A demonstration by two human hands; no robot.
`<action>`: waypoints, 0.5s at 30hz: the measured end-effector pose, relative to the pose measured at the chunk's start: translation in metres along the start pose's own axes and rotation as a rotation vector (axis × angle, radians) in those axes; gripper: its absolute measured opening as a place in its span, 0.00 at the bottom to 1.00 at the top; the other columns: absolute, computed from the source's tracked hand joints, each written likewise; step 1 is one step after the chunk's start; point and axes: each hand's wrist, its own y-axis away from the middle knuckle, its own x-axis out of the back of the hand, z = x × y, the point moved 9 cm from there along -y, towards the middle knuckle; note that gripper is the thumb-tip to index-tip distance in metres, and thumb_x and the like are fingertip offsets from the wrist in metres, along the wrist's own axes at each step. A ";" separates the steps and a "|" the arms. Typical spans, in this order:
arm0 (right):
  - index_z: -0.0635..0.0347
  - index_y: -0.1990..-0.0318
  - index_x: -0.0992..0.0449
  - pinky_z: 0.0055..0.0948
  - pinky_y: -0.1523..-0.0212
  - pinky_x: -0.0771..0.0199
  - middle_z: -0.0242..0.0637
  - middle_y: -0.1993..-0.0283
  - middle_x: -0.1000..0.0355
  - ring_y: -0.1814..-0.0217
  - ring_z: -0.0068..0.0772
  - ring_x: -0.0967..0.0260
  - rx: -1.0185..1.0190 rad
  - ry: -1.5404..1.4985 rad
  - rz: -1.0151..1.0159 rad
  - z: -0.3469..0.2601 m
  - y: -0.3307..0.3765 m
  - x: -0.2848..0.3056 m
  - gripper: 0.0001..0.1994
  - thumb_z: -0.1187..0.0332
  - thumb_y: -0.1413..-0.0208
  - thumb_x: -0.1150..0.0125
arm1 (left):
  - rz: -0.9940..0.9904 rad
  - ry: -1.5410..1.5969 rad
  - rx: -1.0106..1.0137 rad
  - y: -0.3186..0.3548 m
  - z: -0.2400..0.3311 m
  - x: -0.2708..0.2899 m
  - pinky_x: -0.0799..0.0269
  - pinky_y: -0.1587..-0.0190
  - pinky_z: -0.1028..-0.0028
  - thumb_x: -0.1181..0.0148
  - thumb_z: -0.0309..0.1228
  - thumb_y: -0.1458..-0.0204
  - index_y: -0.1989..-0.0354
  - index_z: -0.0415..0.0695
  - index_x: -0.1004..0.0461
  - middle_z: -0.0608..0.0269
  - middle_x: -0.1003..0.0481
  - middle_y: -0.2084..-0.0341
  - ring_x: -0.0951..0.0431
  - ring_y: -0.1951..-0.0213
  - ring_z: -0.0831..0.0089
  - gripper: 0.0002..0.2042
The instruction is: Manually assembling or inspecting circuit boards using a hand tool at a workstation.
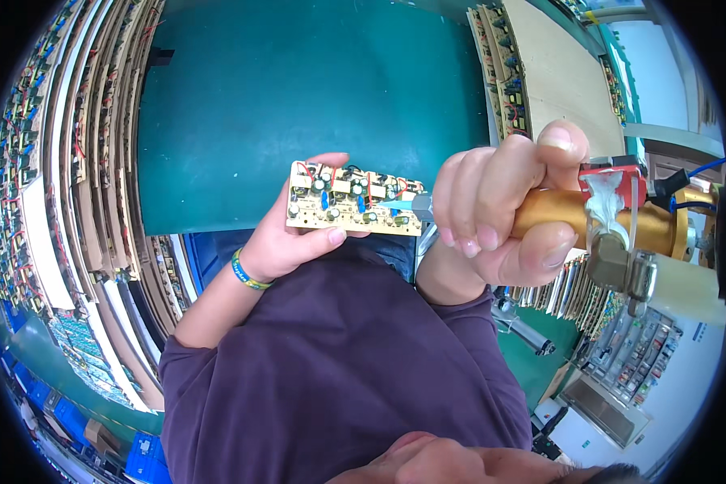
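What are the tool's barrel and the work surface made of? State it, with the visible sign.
Tool barrel in the right hand: probably metal, brass-coloured, going by its smooth golden sheen. Work surface: seemingly a matte rubber or vinyl mat, teal, flat and glare-free; exact material unclear.

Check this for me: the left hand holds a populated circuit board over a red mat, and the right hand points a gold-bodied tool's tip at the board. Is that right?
Not quite: the mat is dark green, not red, as the head view shows. The rest stands: the left hand holds the populated circuit board over it, and the right hand points the gold-bodied tool with its tip at the board.
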 end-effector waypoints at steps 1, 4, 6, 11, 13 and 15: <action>0.61 0.39 0.48 0.19 0.83 0.36 0.28 0.77 0.39 0.83 0.19 0.41 0.002 -0.006 0.001 0.000 0.001 0.000 0.27 0.55 0.39 0.50 | -0.001 0.000 0.001 0.000 -0.001 0.000 0.29 0.48 0.66 0.40 0.23 0.51 0.36 0.40 0.54 0.52 0.33 0.48 0.25 0.52 0.65 0.36; 0.60 0.41 0.46 0.19 0.83 0.36 0.28 0.77 0.40 0.83 0.19 0.41 0.011 -0.014 0.004 0.000 0.002 0.000 0.25 0.55 0.39 0.50 | -0.015 -0.010 0.005 0.000 -0.001 -0.002 0.29 0.49 0.66 0.40 0.23 0.51 0.36 0.40 0.54 0.52 0.33 0.48 0.26 0.52 0.65 0.36; 0.60 0.42 0.46 0.19 0.83 0.36 0.28 0.77 0.40 0.82 0.19 0.41 0.018 -0.017 0.003 0.000 0.002 0.000 0.25 0.55 0.39 0.50 | -0.008 0.014 0.009 0.000 0.000 -0.004 0.29 0.49 0.65 0.40 0.23 0.51 0.36 0.39 0.55 0.51 0.33 0.48 0.26 0.52 0.65 0.36; 0.59 0.43 0.45 0.19 0.83 0.36 0.27 0.77 0.40 0.83 0.19 0.41 0.045 -0.045 0.009 0.000 0.004 0.000 0.24 0.55 0.39 0.49 | -0.016 0.018 0.015 0.001 -0.002 -0.003 0.29 0.48 0.65 0.40 0.23 0.51 0.35 0.39 0.55 0.50 0.33 0.48 0.26 0.51 0.64 0.37; 0.59 0.43 0.45 0.19 0.83 0.36 0.27 0.77 0.40 0.83 0.19 0.41 0.032 -0.045 -0.013 -0.001 0.003 0.000 0.24 0.55 0.39 0.49 | -0.018 0.011 0.015 0.001 -0.002 -0.004 0.29 0.48 0.65 0.40 0.23 0.51 0.35 0.39 0.55 0.50 0.33 0.47 0.26 0.51 0.63 0.37; 0.59 0.43 0.45 0.19 0.83 0.36 0.27 0.78 0.40 0.83 0.19 0.41 0.019 -0.044 -0.034 0.001 0.003 -0.002 0.24 0.55 0.39 0.49 | -0.018 0.018 0.017 0.001 -0.002 -0.005 0.29 0.48 0.65 0.40 0.23 0.51 0.35 0.39 0.55 0.50 0.33 0.47 0.26 0.51 0.63 0.37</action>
